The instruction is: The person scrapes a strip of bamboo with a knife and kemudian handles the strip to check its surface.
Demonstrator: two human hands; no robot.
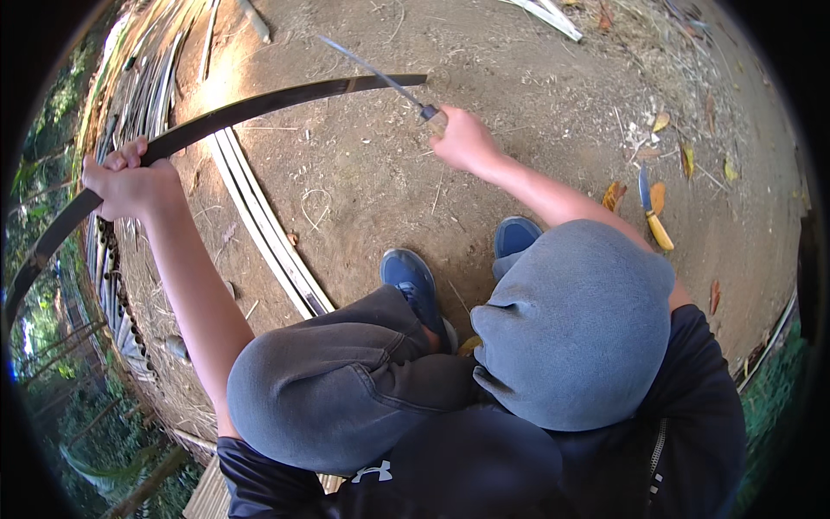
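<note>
My left hand (137, 183) is closed round a long, dark split bamboo strip (259, 105), which curves across the upper left of the view. A node shows close to the strip's far end. In my right hand (467, 143), the fingers wrap the wooden handle of a knife (377, 72). Its narrow blade points up and to the left and crosses over the strip near that end. Whether the blade touches the strip, I cannot tell.
Pale split bamboo lengths (264, 221) lie left of my blue shoes (410, 275). A second knife (650, 208) with a yellowish handle rests on the dirt at right, among dry leaves. Many strips (143, 91) are piled along the left, beside greenery. More pale pieces (553, 17) lie farther off.
</note>
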